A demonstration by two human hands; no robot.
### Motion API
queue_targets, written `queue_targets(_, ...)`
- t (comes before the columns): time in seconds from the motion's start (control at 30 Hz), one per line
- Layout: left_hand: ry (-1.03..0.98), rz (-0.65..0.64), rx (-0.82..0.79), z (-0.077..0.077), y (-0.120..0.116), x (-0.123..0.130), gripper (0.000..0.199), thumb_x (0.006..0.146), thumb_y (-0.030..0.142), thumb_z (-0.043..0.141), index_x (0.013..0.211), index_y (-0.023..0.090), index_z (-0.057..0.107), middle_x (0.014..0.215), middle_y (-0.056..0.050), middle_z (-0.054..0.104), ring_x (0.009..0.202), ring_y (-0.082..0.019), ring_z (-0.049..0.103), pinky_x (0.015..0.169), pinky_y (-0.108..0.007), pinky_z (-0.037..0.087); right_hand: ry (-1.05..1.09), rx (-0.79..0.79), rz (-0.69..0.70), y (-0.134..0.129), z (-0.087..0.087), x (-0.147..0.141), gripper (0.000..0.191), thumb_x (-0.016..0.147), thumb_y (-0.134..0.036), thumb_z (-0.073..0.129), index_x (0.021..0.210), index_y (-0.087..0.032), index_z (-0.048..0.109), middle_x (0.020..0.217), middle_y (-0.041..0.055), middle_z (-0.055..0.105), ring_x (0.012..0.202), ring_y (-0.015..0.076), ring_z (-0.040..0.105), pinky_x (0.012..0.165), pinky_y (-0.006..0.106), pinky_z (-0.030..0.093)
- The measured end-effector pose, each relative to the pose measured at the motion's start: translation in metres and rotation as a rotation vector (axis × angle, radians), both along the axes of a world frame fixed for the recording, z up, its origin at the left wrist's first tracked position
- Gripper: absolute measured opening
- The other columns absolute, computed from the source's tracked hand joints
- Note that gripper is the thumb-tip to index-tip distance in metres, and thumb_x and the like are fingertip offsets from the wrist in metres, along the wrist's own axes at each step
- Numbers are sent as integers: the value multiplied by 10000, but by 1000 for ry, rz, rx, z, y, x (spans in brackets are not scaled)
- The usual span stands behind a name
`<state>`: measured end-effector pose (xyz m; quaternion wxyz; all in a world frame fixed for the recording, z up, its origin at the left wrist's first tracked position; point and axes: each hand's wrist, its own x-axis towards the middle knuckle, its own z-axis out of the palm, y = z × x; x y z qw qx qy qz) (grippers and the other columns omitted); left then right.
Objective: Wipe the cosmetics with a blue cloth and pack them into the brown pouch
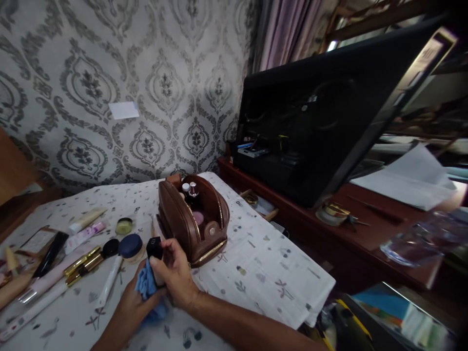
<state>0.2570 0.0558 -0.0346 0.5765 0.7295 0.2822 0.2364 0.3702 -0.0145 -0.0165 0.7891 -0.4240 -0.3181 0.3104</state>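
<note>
A small bottle with a square black cap (154, 247) is between my hands, tilted slightly. My right hand (179, 278) is closed on it, thumb along its side. My left hand (133, 297) is closed round a crumpled blue cloth (145, 283), which presses against the bottle's lower part. Most of the bottle's body is hidden by fingers and cloth. Just beyond my right hand stands a brown leather cosmetic bag (171, 209), unzipped, with a few small bottles (192, 189) inside. To the left of my hands are a blue-lidded jar (130, 246) and a white tube (109, 282).
More cosmetics lie at the left: gold tubes (83, 263), a pink tube (86, 235), a green-lidded jar (124, 225) and a black tube (50, 253). A patterned white cloth (252, 273) covers the table. A large black screen (310, 112) stands on a dark red desk (365, 234) at right.
</note>
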Motion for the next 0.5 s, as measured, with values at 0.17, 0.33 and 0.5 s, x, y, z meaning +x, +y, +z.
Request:
queue_targets(0.17, 5, 46, -152, 5, 0, 0, 553, 596, 514, 852, 1038, 220, 699, 1044, -68, 767, 1087, -343, 678, 1014, -459, 523, 4, 21, 25, 0, 7, -1, 481, 653, -479, 817, 930, -239, 505, 892, -10, 581, 849, 174, 556, 824, 310, 448)
queue_targets(0.33, -28, 141, -299, 17, -10, -4, 549, 597, 563, 840, 1001, 209, 726, 902, -51, 777, 913, -304, 722, 820, -390, 595, -38, 35, 44, -8, 22, 5, 556, 705, -491, 792, 1125, -243, 526, 1053, 46, 629, 1003, 222, 593, 934, 372, 446)
queue_targets(0.5, -3, 192, -468, 17, -6, -7, 606, 553, 631, 838, 926, 169, 715, 586, -28, 693, 482, -207, 620, 462, -291, 487, -30, 34, 37, -10, 26, 12, 585, 764, -550, 726, 1225, -239, 546, 1069, 56, 632, 1030, 226, 600, 944, 372, 457)
